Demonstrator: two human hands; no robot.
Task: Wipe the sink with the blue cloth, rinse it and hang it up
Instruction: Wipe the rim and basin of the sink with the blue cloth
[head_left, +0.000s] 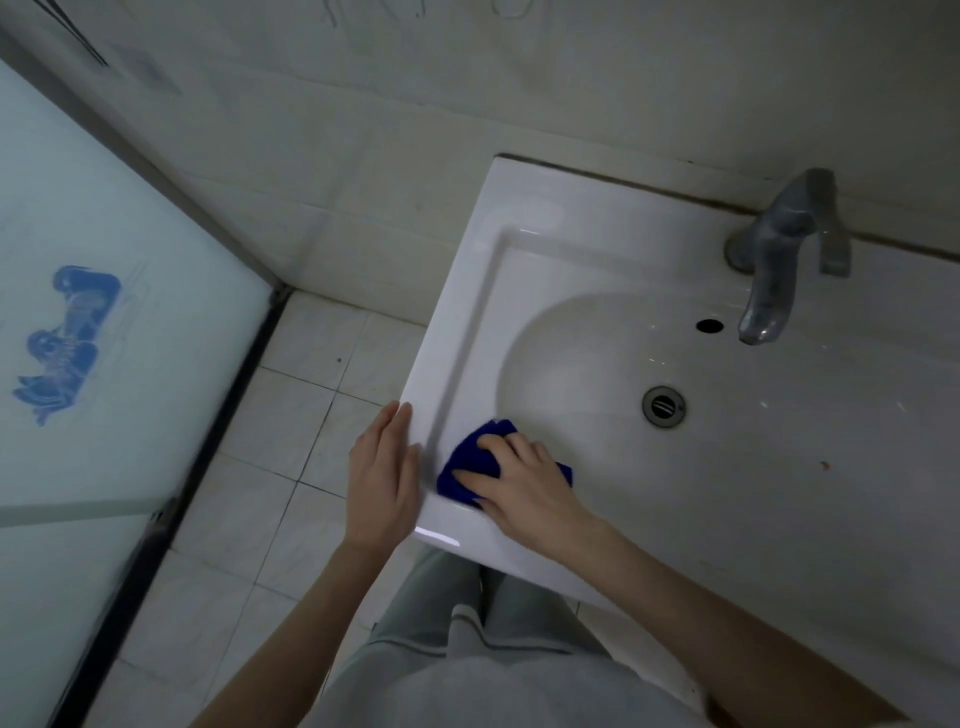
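The white sink fills the right half of the head view, with a round basin and a metal drain. A bunched blue cloth lies on the sink's flat near-left corner, at the basin's edge. My right hand lies over the cloth with its fingers curled into it, holding it against the sink. My left hand rests flat, fingers straight and together, along the sink's left rim, just left of the cloth.
A grey metal faucet stands at the back of the sink, with an overflow hole below it. A frosted glass door with a blue print stands at left. White floor tiles lie between door and sink.
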